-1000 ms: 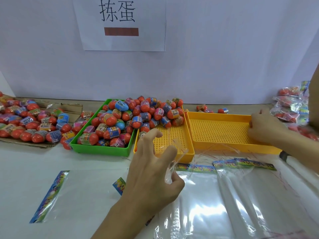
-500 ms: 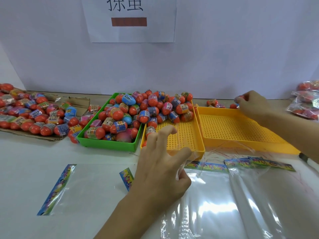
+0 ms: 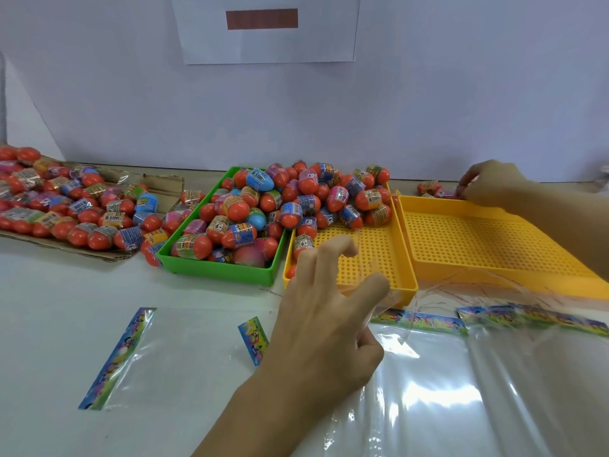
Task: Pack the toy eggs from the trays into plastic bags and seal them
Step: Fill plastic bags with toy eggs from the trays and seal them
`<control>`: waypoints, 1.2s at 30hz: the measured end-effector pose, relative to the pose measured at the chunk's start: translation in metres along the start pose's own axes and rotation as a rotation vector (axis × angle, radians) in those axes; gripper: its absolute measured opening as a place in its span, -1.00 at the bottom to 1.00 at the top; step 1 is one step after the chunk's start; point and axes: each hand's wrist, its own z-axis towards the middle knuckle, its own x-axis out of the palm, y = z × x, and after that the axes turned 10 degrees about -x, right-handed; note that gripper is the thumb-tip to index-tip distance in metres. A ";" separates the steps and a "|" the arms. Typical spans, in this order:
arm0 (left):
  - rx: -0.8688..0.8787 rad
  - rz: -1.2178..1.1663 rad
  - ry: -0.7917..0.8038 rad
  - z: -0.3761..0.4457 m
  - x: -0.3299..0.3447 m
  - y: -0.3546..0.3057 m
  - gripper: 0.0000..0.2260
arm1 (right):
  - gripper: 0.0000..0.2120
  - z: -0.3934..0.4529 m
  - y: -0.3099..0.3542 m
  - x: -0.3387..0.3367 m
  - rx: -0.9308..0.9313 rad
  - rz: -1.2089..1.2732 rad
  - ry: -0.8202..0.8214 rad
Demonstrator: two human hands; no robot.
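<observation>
Altogether three trays: one green tray (image 3: 214,270), two yellow trays (image 3: 403,285). Left hand (image 3: 326,321) pinches a clear bag (image 3: 428,374); right hand (image 3: 491,183) curls onto loose eggs (image 3: 431,188) behind the trays.

My left hand (image 3: 324,321) sits over the near rim of the middle yellow tray (image 3: 403,255), whose front half is bare mesh I could reach into; eggs (image 3: 298,201) pile over its far end and heap the green tray (image 3: 216,270) beside it. The right yellow tray (image 3: 494,239) is bare, with my right forearm crossing its far corner and my right hand (image 3: 491,183) at loose eggs behind it. Bags (image 3: 438,374) cover the near table (image 3: 49,324) on my right. More eggs crowd the cardboard (image 3: 161,186) far left.
</observation>
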 end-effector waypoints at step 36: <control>0.090 -0.292 -0.200 -0.003 -0.013 -0.009 -0.50 | -0.70 -0.245 0.077 -0.079 -0.743 0.692 0.302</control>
